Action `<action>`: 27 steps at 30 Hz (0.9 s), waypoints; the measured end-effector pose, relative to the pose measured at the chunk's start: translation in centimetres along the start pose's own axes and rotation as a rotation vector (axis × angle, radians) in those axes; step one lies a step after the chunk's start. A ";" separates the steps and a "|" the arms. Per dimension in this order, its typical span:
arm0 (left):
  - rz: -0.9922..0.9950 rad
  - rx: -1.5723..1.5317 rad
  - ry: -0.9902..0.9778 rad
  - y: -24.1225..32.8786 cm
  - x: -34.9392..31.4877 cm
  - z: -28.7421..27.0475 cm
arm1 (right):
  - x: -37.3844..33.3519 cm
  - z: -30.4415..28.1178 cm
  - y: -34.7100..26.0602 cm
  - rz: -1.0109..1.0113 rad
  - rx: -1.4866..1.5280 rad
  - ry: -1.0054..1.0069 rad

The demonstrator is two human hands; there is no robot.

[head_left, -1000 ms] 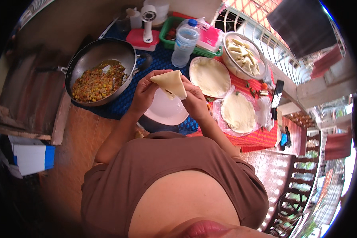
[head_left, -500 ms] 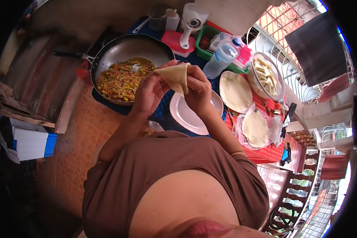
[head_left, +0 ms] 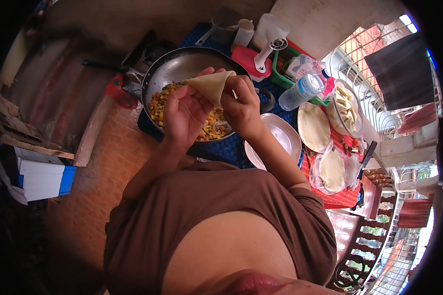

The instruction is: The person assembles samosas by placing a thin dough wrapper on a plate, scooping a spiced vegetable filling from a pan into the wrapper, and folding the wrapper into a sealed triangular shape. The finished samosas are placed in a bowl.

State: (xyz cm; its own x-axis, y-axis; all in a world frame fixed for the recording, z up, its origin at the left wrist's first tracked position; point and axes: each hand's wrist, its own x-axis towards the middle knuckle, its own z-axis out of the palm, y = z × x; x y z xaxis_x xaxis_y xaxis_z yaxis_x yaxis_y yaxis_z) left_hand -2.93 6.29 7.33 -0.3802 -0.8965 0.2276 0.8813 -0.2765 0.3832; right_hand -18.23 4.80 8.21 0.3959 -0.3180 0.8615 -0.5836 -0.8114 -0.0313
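My left hand and my right hand together hold a folded, cone-shaped piece of pale dough. Both hands hover over a large metal pan filled with a mixed yellow, orange and green vegetable filling. The left palm faces up under the dough; the right fingers pinch its right edge. An empty white plate lies just to the right of my right wrist.
Round flat dough sheets lie on a red mat, another in a plastic bag. A bowl of folded pieces, a clear bottle, a green basket and a white-blue box surround the blue cloth.
My hands and the folded dough have moved from above the white plate leftward over the pan of filling. The view has shifted with them.
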 end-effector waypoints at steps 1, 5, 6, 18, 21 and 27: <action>0.013 0.061 0.015 0.4 0.1 -0.1 | 0.3 0.3 0.0 -0.025 -0.009 -0.011; 0.046 0.231 0.068 1.3 0.6 -1.3 | 1.0 1.1 0.4 -0.097 -0.067 -0.095; 0.049 0.254 0.080 1.5 0.7 -1.9 | 0.9 1.3 0.5 -0.107 -0.088 -0.125; 0.162 0.453 0.220 8.2 0.8 -6.5 | -1.1 -1.5 3.7 0.359 0.086 -0.780; 0.237 0.495 0.242 8.8 1.0 -5.6 | -1.3 -1.6 2.3 0.447 0.087 -1.111; 0.305 0.436 0.391 8.8 1.8 -6.0 | -1.4 -1.2 2.6 0.183 -0.157 -1.238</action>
State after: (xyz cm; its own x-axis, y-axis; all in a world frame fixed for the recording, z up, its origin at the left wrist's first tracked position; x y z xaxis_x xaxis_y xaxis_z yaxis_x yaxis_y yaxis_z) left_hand 5.88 0.17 5.70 0.0704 -0.9949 0.0729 0.7078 0.1013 0.6991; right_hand -21.13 3.74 7.50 0.6485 -0.7337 -0.2028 -0.7443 -0.6670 0.0334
